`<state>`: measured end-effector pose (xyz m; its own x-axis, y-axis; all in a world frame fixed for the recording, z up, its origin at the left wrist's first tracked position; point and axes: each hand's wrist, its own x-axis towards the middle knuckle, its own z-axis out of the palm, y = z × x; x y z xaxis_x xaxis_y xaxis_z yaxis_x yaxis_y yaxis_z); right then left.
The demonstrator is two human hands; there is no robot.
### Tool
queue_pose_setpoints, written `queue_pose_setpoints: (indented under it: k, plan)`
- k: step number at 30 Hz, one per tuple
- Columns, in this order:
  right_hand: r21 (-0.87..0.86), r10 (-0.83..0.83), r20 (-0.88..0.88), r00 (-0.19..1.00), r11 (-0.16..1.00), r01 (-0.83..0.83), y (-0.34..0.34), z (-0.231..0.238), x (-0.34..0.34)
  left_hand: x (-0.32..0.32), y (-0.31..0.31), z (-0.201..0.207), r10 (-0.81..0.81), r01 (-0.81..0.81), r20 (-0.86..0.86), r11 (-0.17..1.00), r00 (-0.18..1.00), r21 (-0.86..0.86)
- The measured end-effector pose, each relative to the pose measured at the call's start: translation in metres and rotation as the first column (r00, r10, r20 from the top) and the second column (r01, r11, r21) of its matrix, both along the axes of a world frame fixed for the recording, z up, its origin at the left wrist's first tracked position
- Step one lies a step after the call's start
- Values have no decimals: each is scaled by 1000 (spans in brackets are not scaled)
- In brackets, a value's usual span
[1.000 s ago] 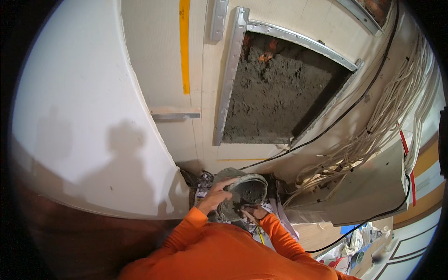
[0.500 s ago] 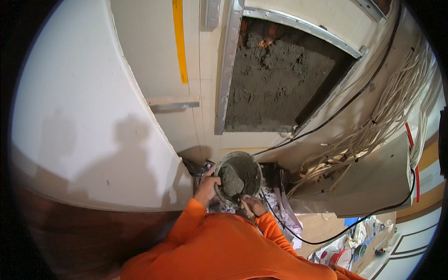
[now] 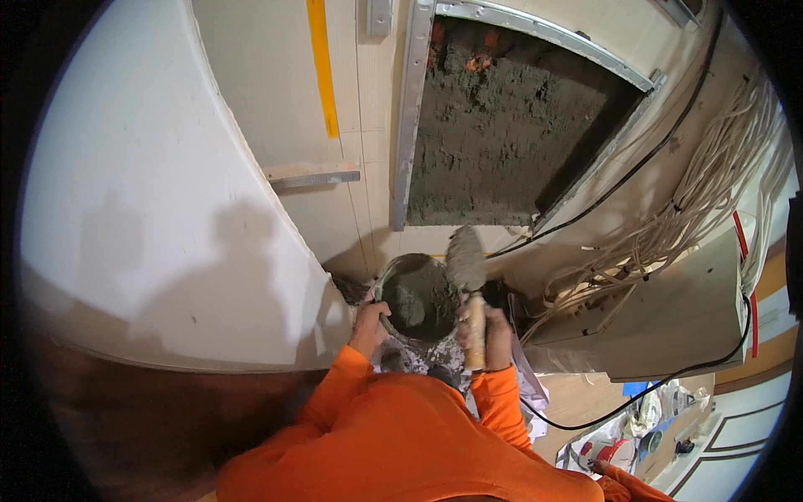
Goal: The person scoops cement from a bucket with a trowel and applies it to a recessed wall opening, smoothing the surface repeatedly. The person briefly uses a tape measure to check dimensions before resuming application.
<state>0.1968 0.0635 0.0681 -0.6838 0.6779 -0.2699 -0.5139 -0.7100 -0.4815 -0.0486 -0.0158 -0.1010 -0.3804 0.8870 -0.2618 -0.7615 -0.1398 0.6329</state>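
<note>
My left hand point(image 3: 368, 328) grips the left rim of a round bucket point(image 3: 383, 311), its thumb over the edge. Wet grey mortar point(image 3: 409, 306) lies inside the bucket and coats its wall. In my right hand point(image 3: 498, 336) is a trowel point(image 3: 467, 261) with a pale wooden handle, held just right of the bucket. The blade points away from me, over the far right rim, and looks coated with grey mortar. Beyond the bucket, a framed recess in the wall point(image 3: 510, 138) is covered in rough grey mortar, with reddish patches near its top left.
Metal profiles point(image 3: 410, 117) border the recess. Bundled pale cables point(image 3: 669, 226) and a black cable point(image 3: 640, 171) hang at the right, near a grey panel point(image 3: 644, 326). Crumpled sheeting lies around the bucket. At lower right, another orange sleeve point(image 3: 627, 484) reaches toward a red-and-white container point(image 3: 615, 454).
My right hand has lifted the trowel out of the bucket and moved right, its blade now pointing away from me. The left hand stays on the rim. Another orange-sleeved hand shows at lower right.
</note>
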Motion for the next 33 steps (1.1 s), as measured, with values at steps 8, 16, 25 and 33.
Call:
queue_pose_setpoints:
  k: [8, 16, 25, 33]
  plan:
    - [439, -761, -325, 561, 403, 803, 42, 148, -50, 2, -48, 40, -73, 66, -474, 997, 877, -31]
    - [645, -833, -544, 101, -339, 685, 212, 139, -184, -20, -82, -1, -68, 53, -762, 998, 644, -44]
    - [895, -565, 359, 743, 434, -103, 29, -21, -130, 4, -63, 57, 36, -2, -740, 999, 672, 46]
    - [179, -197, 969, 147, 155, -972, 7, -104, 11, 12, -27, 61, -141, 135, -379, 990, 915, -42]
